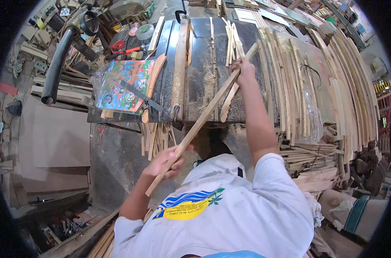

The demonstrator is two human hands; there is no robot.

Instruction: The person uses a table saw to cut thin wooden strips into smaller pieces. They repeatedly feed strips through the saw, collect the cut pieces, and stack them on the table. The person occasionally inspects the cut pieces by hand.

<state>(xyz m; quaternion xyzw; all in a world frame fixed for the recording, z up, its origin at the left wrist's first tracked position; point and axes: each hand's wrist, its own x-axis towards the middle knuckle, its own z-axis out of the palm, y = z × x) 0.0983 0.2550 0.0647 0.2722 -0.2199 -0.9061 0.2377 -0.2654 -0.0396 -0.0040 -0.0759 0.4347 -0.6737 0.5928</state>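
A long, square-edged wooden strip [204, 117] slants across in front of me, from near my body at the lower left to the worktable at the upper right. Toward its lower end, my left hand [166, 164] is closed around it, fingers curled at the side. My right hand [245, 71] grips the strip near its upper end, above the dark table [200, 81]. Thin wooden strips [230, 41] lie just beyond that hand. Under the held strip, a wooden piece with a shaped end [226, 109] rests at the table's front edge.
Left on the table are a colourful patterned sheet [122, 79], a try square [139, 95], a curved wooden piece [156, 75] and a red-handled hammer [129, 51]. A worn wooden bar [179, 69] runs front to back. Long wooden strips [285, 81] cover the right side. A black pipe [58, 64] juts in at left.
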